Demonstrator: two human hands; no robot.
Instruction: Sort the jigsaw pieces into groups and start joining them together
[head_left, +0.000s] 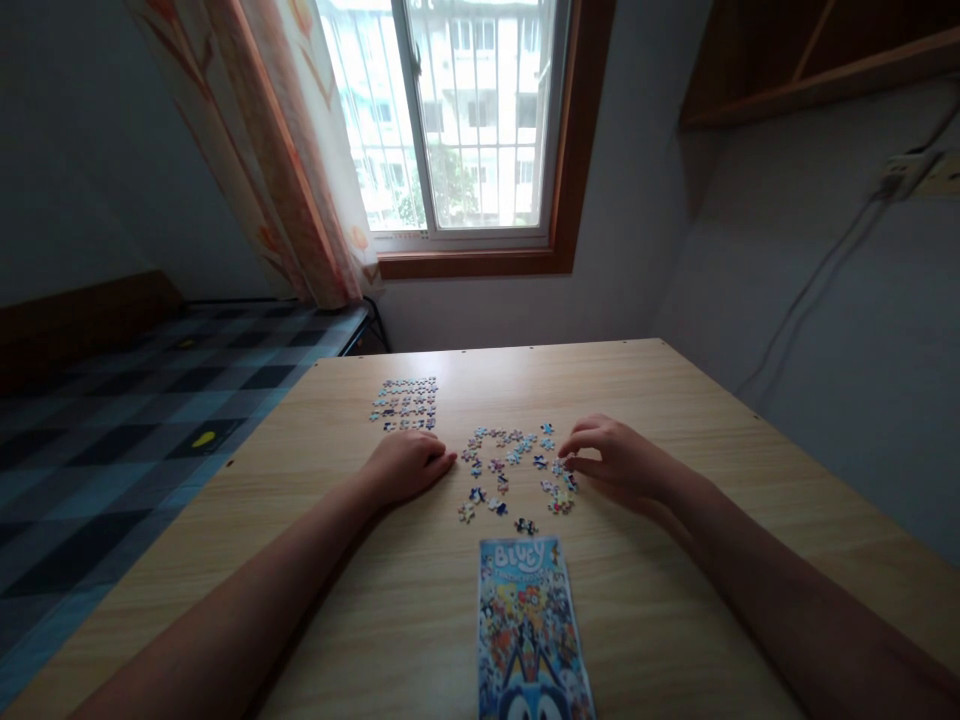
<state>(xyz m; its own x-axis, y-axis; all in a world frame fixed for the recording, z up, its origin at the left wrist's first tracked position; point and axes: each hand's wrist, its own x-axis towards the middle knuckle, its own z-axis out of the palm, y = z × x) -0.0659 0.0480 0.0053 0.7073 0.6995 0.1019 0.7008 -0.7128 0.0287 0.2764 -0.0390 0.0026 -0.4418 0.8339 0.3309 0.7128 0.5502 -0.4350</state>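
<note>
Small jigsaw pieces (497, 466) lie loose in a scattered group at the middle of the table. My left hand (409, 466) rests on the wood just left of them, palm down and holding nothing, its thumb stretched toward the pieces. On the other side, my right hand (616, 455) has its thumb and forefinger bent together in a pinch at a jigsaw piece (559, 467) on the group's right edge. Beyond my left hand, more pieces stand in neat rows (409, 400). Nearest to me lies a blue printed picture sheet or box (529, 620) marked "Bluey".
The pale wooden table (637, 385) reaches toward a barred window (480, 130) with a flowered curtain (277, 150). A bed with a checked cover (187, 400) is at the left. A shelf (825, 80) and a cable (810, 270) are on the right wall.
</note>
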